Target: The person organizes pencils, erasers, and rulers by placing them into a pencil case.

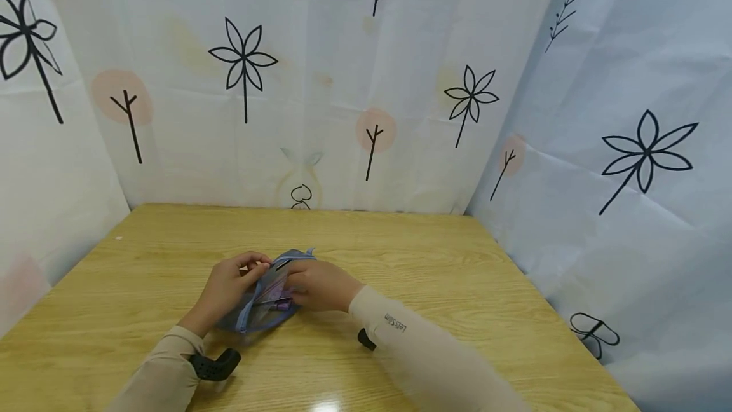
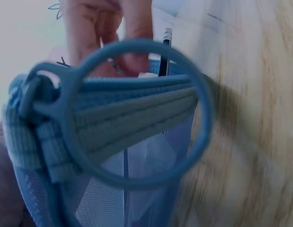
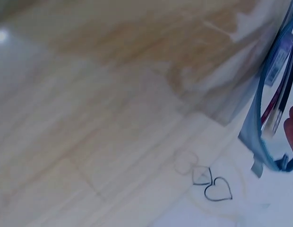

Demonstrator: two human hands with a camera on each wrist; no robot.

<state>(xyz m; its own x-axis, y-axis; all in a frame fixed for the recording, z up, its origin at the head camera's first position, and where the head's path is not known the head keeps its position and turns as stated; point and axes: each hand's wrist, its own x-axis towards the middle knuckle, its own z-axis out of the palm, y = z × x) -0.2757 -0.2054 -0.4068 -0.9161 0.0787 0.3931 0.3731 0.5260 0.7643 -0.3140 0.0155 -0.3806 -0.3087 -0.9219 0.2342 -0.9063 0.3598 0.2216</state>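
A blue mesh zip pouch (image 1: 269,318) stands tilted on the table, its zipped mouth held apart. My left hand (image 1: 231,281) pinches the near left rim between thumb and fingers. From the other side my right hand (image 1: 323,285) reaches into the mouth with bent fingers; I cannot tell whether they grip anything. Inside lie slim pens or pencils (image 3: 277,101) and a purple item (image 1: 283,304). One dark pencil (image 2: 164,61) with a silver ferrule pokes above the rim in the left wrist view. A round ring pull (image 2: 205,118) hangs large before that camera.
The pouch sits on a wood-grain table (image 1: 434,272). A pale cloth (image 1: 320,81) printed with flowers and leaves hangs behind the table and along its sides. Black wrist devices (image 1: 216,365) are strapped at both sleeves.
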